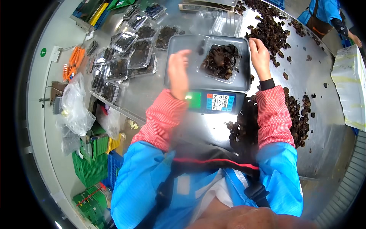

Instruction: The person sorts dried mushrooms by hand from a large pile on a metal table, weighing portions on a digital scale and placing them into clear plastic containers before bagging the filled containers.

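Observation:
A digital scale with a grey pan (183, 83) stands before me on the steel table. On its pan sits a clear plastic clamshell box (228, 79), lid turned back to the left, filled with dark wood ear fungus (221, 61). My left hand (178, 75), blurred by motion, is over the pan's left side with nothing visible in it. A dark blurred piece (201, 47) shows between that hand and the filling. My right hand (260, 57) is at the pan's right edge, fingertips pointing away from me; whether it grips anything is unclear.
Filled clamshell boxes (115, 68) are piled left of the scale. Nested clear trays (227, 23) lie behind it, near another scale (207, 7). Loose fungus (267, 28) spreads along the right. Orange packets (75, 61) lie far left; a white box (348, 86) and another person (323, 17) are at right.

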`<state>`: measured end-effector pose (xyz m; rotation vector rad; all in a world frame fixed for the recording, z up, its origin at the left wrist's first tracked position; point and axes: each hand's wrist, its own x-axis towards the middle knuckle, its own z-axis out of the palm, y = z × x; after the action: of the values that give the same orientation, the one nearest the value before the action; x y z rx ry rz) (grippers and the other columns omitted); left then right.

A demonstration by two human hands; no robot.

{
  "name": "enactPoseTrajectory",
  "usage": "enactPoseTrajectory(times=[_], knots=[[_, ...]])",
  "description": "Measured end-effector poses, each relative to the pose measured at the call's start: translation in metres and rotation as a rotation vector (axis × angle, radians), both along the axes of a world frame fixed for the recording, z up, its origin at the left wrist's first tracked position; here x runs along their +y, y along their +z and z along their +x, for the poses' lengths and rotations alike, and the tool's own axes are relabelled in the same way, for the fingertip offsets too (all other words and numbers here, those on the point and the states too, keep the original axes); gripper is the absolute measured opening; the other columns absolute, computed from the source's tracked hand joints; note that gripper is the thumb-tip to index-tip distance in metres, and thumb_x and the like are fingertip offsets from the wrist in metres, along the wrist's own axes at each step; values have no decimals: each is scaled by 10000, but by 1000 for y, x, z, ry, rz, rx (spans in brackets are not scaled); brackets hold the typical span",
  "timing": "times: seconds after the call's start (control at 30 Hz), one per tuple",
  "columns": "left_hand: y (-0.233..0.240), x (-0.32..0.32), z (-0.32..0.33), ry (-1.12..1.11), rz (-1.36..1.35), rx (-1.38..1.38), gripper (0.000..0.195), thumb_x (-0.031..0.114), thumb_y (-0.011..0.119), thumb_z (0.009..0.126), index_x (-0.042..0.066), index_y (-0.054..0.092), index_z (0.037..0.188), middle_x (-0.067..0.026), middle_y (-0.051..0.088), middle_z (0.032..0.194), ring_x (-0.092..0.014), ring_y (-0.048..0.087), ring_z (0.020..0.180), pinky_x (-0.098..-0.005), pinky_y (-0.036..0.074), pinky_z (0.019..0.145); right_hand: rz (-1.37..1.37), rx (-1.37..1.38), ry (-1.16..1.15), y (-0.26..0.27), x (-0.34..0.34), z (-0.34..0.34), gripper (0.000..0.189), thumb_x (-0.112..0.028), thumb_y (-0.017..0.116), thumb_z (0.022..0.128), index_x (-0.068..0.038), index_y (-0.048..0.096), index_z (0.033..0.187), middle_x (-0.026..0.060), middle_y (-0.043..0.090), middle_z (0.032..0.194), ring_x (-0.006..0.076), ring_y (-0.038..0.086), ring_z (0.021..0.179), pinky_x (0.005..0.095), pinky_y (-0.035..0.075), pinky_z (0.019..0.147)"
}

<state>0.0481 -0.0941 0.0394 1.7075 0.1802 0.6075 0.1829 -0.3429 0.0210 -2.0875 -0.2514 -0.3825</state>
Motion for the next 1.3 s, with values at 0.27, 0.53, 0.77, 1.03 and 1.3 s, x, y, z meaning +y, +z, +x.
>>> enactPoseTrajectory(times=[0.27, 0.53, 0.77, 1.03, 1.3], knots=[[-13, -74, -6, -175, 912, -84, 163, 177, 729, 763, 148, 664, 910, -55, 581, 980, -287, 530, 987, -410, 415, 823, -152, 178, 146, -48, 0, 43, 414, -342, 464, 977, 14, 666, 1036, 242, 684, 934, 425, 639, 901, 456, 487, 839], [-55, 0, 7, -6, 323, 295, 251, 51, 713, 817, 20, 546, 1001, -44, 570, 777, -137, 586, 613, -283, 505, 541, 309, 723, 290, -20, 6, -21, 179, -193, 486, 970, -19, 517, 995, 48, 564, 662, 120, 528, 467, 265, 426, 392], [-30, 35, 26, -317, -395, 798, 243, 220, 671, 912, 11, 567, 979, -69, 643, 791, -93, 572, 565, -220, 501, 491, 307, 873, 302, -23, 11, -16, 150, -204, 519, 905, -63, 544, 859, -8, 496, 675, 76, 448, 468, 240, 321, 393], [-52, 34, 31, -409, -806, 577, 89, 157, 621, 906, 70, 614, 885, -37, 626, 759, -22, 425, 505, -169, 305, 404, 743, 767, 233, -18, 30, -14, 148, -128, 542, 883, -141, 479, 749, -69, 405, 644, 21, 311, 455, 202, 217, 393], [-21, 89, 62, -112, -789, 138, 58, 85, 581, 915, 54, 615, 880, -40, 626, 742, -30, 486, 575, -159, 367, 468, 433, 600, 427, 12, 68, 26, 282, -331, 630, 950, -52, 620, 996, 17, 573, 707, 140, 569, 583, 302, 482, 551]])
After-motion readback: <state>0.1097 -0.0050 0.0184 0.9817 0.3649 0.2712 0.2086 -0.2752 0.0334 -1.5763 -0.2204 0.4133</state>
